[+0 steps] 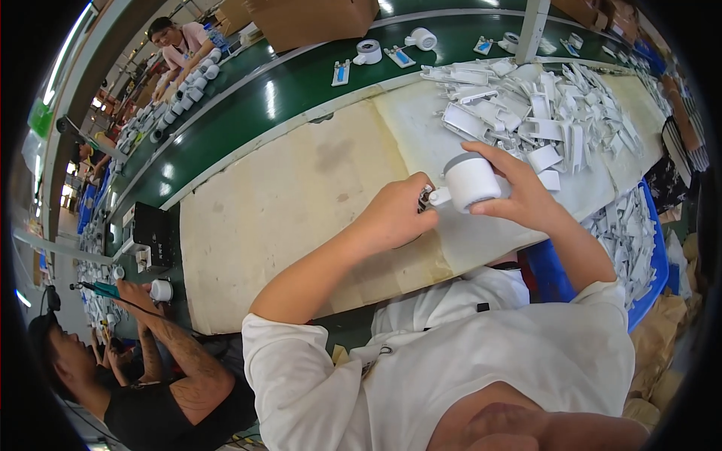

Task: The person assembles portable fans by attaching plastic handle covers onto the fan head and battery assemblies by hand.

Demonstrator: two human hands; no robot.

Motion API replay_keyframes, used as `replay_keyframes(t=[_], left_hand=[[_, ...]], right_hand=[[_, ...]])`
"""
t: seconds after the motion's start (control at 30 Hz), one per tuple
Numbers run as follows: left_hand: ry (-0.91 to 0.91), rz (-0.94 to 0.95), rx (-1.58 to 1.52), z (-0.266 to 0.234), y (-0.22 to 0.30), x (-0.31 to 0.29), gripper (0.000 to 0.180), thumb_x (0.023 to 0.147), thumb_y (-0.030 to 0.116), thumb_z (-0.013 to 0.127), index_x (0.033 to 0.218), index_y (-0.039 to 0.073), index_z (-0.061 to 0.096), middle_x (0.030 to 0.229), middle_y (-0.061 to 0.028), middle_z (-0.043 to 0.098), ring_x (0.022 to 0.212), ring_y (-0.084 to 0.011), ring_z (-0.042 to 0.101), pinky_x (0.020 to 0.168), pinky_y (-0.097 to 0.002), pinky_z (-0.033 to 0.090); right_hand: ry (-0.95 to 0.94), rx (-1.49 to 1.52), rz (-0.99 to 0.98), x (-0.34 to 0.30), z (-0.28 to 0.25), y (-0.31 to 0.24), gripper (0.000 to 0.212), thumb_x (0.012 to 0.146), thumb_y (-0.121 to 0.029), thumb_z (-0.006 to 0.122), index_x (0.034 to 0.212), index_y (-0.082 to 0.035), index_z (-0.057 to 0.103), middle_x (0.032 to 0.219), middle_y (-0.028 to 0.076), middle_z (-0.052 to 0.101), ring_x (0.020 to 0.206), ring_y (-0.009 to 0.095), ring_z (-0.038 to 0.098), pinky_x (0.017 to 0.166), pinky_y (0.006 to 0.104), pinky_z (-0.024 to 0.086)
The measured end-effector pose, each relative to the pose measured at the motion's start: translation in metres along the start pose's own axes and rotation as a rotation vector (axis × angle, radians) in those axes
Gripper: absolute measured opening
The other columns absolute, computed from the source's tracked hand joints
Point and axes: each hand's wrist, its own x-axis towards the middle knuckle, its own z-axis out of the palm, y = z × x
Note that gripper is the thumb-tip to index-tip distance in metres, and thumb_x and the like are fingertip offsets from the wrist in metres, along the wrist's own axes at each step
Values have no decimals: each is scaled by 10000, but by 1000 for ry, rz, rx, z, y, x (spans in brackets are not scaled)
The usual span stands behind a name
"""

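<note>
My right hand (519,188) grips a white cylindrical housing (471,183) with a grey rim, thumb below and fingers over the top. A short white arm (439,197) juts from its left side toward my left hand (398,213). The left hand is closed around a small dark metallic piece (426,197) at the end of that arm; most of it is hidden by the fingers, so its kind is unclear. Both hands are above the pale worktable (301,188). Just beyond my right hand lies a heap of white plastic parts (519,113).
Behind the table runs a green conveyor (286,101) carrying several white units and a cardboard box (316,22). A metal post (532,34) rises at the far edge. A blue bin (653,263) of white parts stands at right. Co-workers sit at left, one near a black box (150,237).
</note>
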Motion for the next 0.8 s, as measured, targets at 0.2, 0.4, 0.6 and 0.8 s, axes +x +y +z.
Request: replay_keyframes(t=[0.2,0.4,0.6,0.8], left_hand=[[-33,-37,95,2,0,0,393,722,180,564,1026,-53,475,780,-223,586,701,-307,587,640,-359,457],[-36,-14,-76,7,-5,-4,337,781,217,546,944,-64,458,781,-233,572,718,-340,567,655,-391,442],[-64,-50,-336,14,-23,-8,278,847,234,524,977,-11,498,799,-122,596,696,-192,563,635,-305,446],[-16,-91,-1013,17,-24,-18,254,877,222,536,1021,13,533,885,-95,620,728,-171,606,644,-282,495]], right_hand=[[-60,-183,49,11,-7,-23,757,647,-308,754,1284,-67,425,1185,164,531,1046,281,539,904,349,414],[-97,-108,144,18,-3,-21,725,644,-307,756,1259,-62,459,1112,149,573,968,258,571,854,340,439],[-234,-85,215,33,-3,-12,706,655,-295,756,1258,-64,469,1002,129,618,906,219,590,818,318,450],[-230,565,270,39,4,16,618,756,-236,683,1295,-64,432,1148,94,558,1015,167,530,840,302,427]])
